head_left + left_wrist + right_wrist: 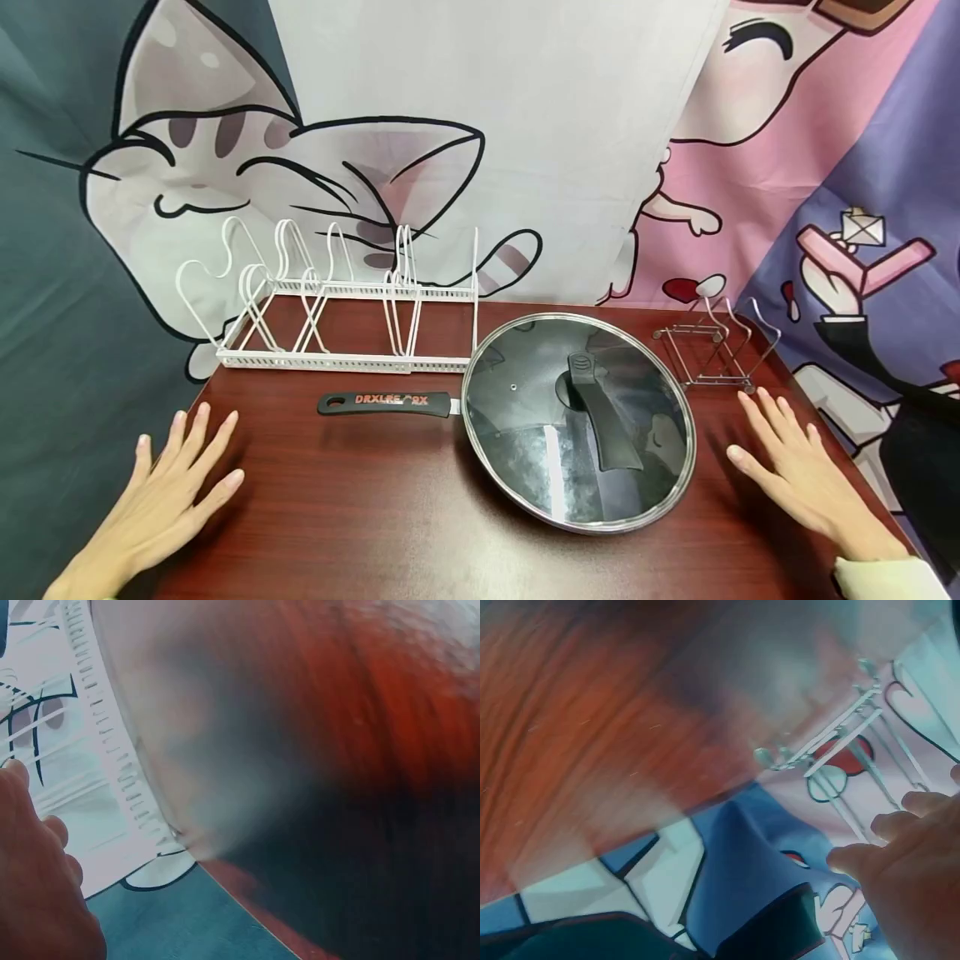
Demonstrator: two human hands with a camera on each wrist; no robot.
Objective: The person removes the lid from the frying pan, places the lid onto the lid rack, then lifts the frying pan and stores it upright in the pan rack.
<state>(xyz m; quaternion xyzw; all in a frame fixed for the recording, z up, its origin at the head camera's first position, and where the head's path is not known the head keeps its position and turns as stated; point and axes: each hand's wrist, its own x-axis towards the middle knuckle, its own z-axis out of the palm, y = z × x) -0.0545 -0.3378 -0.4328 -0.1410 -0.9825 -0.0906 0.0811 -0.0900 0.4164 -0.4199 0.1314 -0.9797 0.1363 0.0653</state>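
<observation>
My left hand (161,496) is at the table's left side with its fingers spread and straight, holding nothing. On the right, my right hand (806,475) is likewise spread, just in front of a small wire rack (712,382). Between them lies a frying pan, its black handle (386,403) pointing left. A glass lid (525,450) with a steel rim and a tall black knob (603,417) covers the pan. Behind the handle stands a white wire rack (315,360) with several upright loops. The left wrist view shows part of my left hand (45,877) near that white rack.
The dark red wooden table (360,517) has its left and right edges close to my hands. A printed cloth (562,167) with cartoon cats hangs right behind both racks. At the far right is a black object (918,467), partly cut off by the frame.
</observation>
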